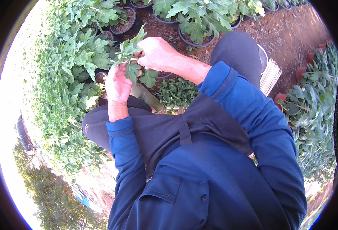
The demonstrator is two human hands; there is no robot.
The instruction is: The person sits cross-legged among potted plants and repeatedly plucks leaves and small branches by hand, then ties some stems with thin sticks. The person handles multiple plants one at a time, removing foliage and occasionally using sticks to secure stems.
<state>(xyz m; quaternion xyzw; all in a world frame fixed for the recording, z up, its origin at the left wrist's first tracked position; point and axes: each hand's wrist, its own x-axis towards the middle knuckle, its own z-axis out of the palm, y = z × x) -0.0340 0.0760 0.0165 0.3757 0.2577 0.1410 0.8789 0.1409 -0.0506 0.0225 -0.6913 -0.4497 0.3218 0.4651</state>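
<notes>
A leafy green shoot of a chrysanthemum-like potted plant stands between my hands, above the ground in front of my lap. My left hand is turned palm up with its fingers curled around the lower leaves and stem; leaves hide some of the fingertips. From the other side, my right hand pinches at the stem, thumb and forefinger close together. Whether a small pale piece at those fingertips is a stick or a finger, I cannot tell. Lower leaves hang beneath the hands.
Black plastic pots with similar plants stand ahead, and dense foliage fills the left. A bundle of thin pale sticks lies by my right knee, beside a white container. Low greenery sits before my lap. Terracotta-coloured pots line the right.
</notes>
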